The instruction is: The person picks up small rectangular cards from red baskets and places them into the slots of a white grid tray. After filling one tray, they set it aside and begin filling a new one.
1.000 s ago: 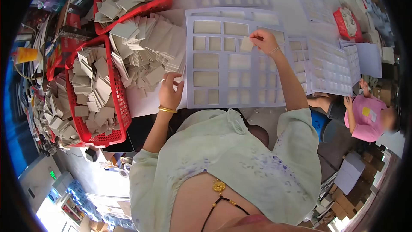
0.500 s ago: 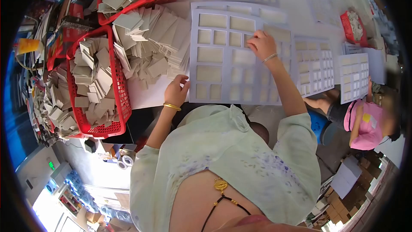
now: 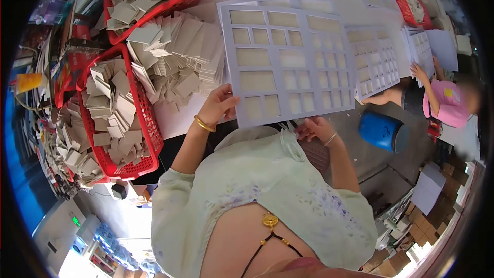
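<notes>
A white sheet with many rectangular windows (image 3: 274, 68) lies tilted in front of me, its near edge toward my body, with another such sheet showing behind its far edge. My left hand (image 3: 218, 107), with a gold bangle, pinches the sheet's left edge near the lower corner. At the near edge, right of centre, is my right hand (image 3: 315, 129), its fingers loosely curled just below the sheet; whether they touch it is unclear. A heap of grey-white card pieces (image 3: 180, 51) lies left of the sheet.
Red baskets (image 3: 146, 118) of card pieces stand at the left. More windowed sheets (image 3: 371, 62) lie to the right, near a small red basket (image 3: 411, 10). Another person in pink (image 3: 447, 103) handles a sheet at the far right. A blue barrel (image 3: 380, 129) is on the floor.
My right hand has left the sheet's upper middle and come down to its near edge. My left hand now grips the left edge, and the sheet has tilted. The other person's hands have moved.
</notes>
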Demonstrator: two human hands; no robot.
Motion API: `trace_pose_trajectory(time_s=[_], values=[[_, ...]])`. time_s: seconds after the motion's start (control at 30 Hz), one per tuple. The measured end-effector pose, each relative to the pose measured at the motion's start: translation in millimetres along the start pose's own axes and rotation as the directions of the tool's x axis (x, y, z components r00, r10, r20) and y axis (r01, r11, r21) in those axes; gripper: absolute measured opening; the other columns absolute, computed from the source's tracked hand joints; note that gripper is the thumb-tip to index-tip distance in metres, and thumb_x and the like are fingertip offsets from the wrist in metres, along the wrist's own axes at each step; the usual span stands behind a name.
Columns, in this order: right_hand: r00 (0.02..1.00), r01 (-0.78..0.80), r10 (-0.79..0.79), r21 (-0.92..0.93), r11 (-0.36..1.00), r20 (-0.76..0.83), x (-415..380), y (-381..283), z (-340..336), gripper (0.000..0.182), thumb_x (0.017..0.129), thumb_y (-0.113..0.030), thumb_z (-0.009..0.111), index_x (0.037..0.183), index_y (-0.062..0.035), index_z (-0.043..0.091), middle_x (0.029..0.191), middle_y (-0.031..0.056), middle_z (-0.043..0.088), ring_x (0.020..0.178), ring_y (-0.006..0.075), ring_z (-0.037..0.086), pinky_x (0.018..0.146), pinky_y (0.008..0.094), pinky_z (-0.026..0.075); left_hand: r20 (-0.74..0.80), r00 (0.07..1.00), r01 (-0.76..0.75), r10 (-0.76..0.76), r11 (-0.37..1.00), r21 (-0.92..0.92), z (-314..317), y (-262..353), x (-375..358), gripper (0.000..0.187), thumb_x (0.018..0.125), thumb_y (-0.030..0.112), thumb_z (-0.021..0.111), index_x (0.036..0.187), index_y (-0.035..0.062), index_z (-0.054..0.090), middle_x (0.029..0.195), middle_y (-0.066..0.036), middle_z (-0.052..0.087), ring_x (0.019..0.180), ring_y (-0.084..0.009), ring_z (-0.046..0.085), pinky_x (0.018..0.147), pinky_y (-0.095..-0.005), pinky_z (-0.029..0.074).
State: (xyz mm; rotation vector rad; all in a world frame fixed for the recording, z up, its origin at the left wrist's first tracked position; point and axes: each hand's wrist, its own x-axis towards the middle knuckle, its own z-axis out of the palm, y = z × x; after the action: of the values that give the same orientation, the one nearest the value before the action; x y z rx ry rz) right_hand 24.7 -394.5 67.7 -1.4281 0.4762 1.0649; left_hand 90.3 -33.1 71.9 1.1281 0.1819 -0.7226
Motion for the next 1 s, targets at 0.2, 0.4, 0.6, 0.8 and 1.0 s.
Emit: trace_pose_trajectory(time_s=[0.2, 0.4, 0.6, 0.8, 1.0], values=[[0.647, 0.738, -0.237, 0.518, 0.432, -0.724, -5, -3, 21, 0.038, 0.092, -0.016, 0.054, 0.127, -0.0048, 0.044, 0.120, 0.0102, 0.056, 0.105, 0.0233, 0.060, 0.082, 0.0380, 0.055, 0.294, 0.951, 0.021, -0.096, 0.968, 0.250, 44, 25, -4, 0.029, 0.087, 0.023, 0.062, 0.108, 0.0042, 0.055, 0.071, -0.003, 0.061, 0.049, -0.0056, 0.053, 0.041, -0.0187, 0.038], [0.325, 0.890, -0.379, 0.144, 0.432, -0.866, -59, -21, -57, 0.041, 0.094, -0.019, 0.051, 0.130, -0.0031, 0.043, 0.125, 0.0123, 0.053, 0.113, 0.0274, 0.054, 0.093, 0.0431, 0.048, 0.294, 0.952, -0.010, -0.078, 0.958, 0.286, 42, 9, 0, 0.012, 0.091, 0.018, 0.058, 0.094, 0.0067, 0.053, 0.072, 0.000, 0.061, 0.051, -0.0029, 0.049, 0.045, -0.0170, 0.038], [0.254, 0.885, -0.290, 0.101, 0.454, -0.923, -80, -48, -230, 0.042, 0.096, -0.029, 0.043, 0.131, -0.0045, 0.045, 0.127, 0.0123, 0.054, 0.114, 0.0296, 0.053, 0.096, 0.0471, 0.046, 0.045, 0.994, -0.110, 0.101, 0.945, 0.308, 10, -10, -6, 0.010, 0.091, 0.015, 0.057, 0.093, 0.0061, 0.052, 0.074, 0.001, 0.056, 0.058, -0.0031, 0.048, 0.050, -0.0178, 0.040], [0.579, 0.378, 0.193, 0.470, 0.798, -0.792, -31, 60, -579, 0.065, 0.085, -0.050, 0.061, 0.128, -0.0042, 0.048, 0.127, 0.0089, 0.055, 0.103, 0.0222, 0.057, 0.085, 0.0370, 0.049, -0.165, 0.978, -0.066, 0.126, 0.942, 0.329, -14, -21, -25, 0.013, 0.089, 0.015, 0.060, 0.096, 0.0051, 0.055, 0.077, 0.002, 0.056, 0.061, -0.0040, 0.051, 0.053, -0.0183, 0.043], [0.186, 0.377, -0.584, -0.491, 0.785, -0.791, 103, -107, -451, 0.052, 0.085, -0.029, 0.066, 0.124, 0.0020, 0.051, 0.113, 0.0134, 0.060, 0.100, 0.0206, 0.059, 0.083, 0.0308, 0.049, -0.334, 0.924, -0.060, 0.186, 0.934, 0.352, -39, -4, -41, 0.013, 0.090, 0.016, 0.059, 0.096, 0.0059, 0.055, 0.076, 0.001, 0.059, 0.061, -0.0043, 0.055, 0.046, -0.0185, 0.041]])
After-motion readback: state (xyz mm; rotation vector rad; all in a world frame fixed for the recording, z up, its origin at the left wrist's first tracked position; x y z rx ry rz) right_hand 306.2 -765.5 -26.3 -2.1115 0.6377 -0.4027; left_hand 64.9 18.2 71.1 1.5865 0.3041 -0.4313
